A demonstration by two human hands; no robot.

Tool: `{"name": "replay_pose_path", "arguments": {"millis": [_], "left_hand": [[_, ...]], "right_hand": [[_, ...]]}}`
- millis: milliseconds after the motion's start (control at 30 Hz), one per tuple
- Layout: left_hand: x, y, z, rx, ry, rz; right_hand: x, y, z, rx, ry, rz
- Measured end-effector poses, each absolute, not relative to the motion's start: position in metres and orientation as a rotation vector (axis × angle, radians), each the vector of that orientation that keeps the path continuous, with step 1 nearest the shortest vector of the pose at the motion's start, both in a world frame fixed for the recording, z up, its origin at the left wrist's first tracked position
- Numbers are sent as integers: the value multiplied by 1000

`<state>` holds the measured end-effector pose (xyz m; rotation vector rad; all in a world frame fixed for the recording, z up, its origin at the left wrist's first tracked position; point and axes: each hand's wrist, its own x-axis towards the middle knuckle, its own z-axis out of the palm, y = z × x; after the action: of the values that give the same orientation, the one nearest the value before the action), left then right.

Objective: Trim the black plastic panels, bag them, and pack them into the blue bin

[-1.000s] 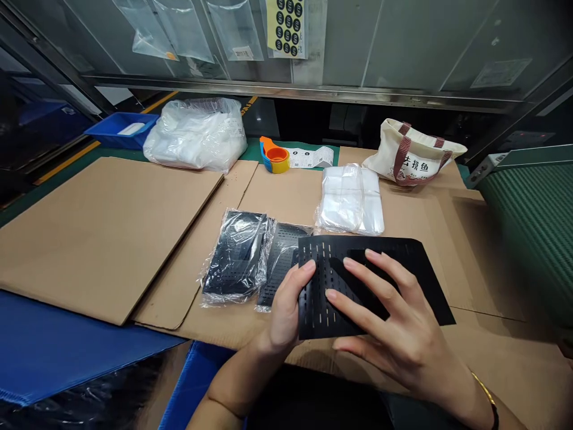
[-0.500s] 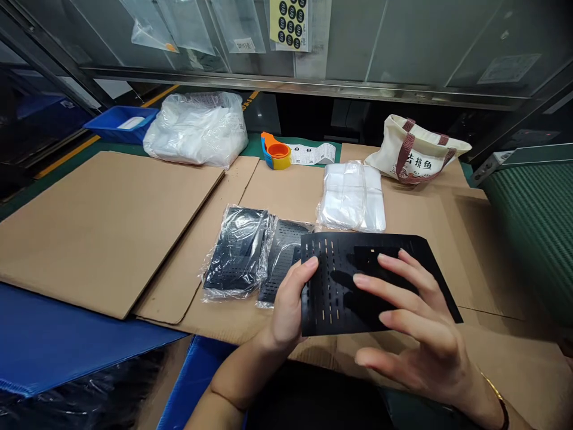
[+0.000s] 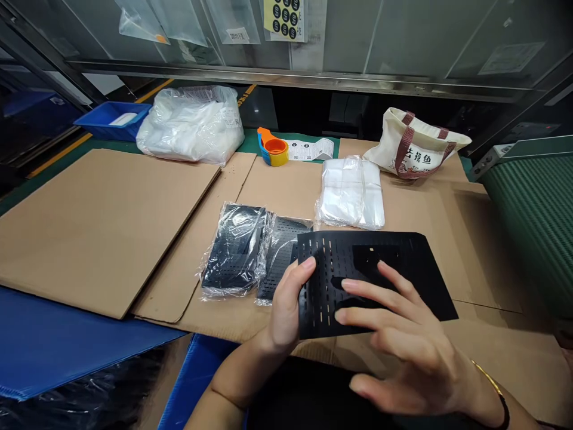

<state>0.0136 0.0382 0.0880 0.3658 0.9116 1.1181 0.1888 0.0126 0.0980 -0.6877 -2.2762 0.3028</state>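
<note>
Cardboard (image 3: 416, 221) covers most of the desk (image 3: 250, 143), whose green surface shows along the rear edge. A framed grey panel (image 3: 403, 42) stands behind the desk, and a green ribbed belt (image 3: 532, 221) borders it on the right.

The workpiece is a black sheet (image 3: 347, 266) with columns of short slots at its left end. It is held above the near part of the cardboard, in front of a stack of clear bags (image 3: 351, 194). Its long axis runs left to right, across the person's front.

Left hand (image 3: 286, 298): clamped on the left end of the black sheet. The thumb presses on the upper face; the other fingers are hidden underneath.

Right hand (image 3: 412, 346): fingers spread apart, nothing gripped. The hand extends over the sheet from the near right side, with the fingertips directed left toward the slots. Whether any fingertip touches the surface cannot be told.

Governing relation: the sheet extends rightward from the left hand and lies beneath the right fingers. The left hand is the nearer, being in contact.

Adjacent items: a left wrapped pack (image 3: 235, 248) and a right wrapped pack (image 3: 282, 257) lie side by side, left of the sheet.
</note>
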Motion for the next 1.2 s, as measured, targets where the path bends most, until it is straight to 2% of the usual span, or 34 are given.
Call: {"name": "replay_pose_path", "arguments": {"millis": [100,333,667,800,1067,1200], "left_hand": [[14,37,90,388,850,1114],[16,36,91,321,902,1212],[28,27,89,397,882,1457],[27,27,87,394,886,1408],[22,36,80,419,912,1522],[26,29,82,418,861,1520]], "right_hand": [[190,7,96,-694,-2154,404],[178,9,103,-590,-2303,170],[163,1,97,-622,-2290,34],[159,2,97,-659,-2211,30],[174,-13,118,-747,-2006,471],[156,-4,111,-617,-2007,397]]}}
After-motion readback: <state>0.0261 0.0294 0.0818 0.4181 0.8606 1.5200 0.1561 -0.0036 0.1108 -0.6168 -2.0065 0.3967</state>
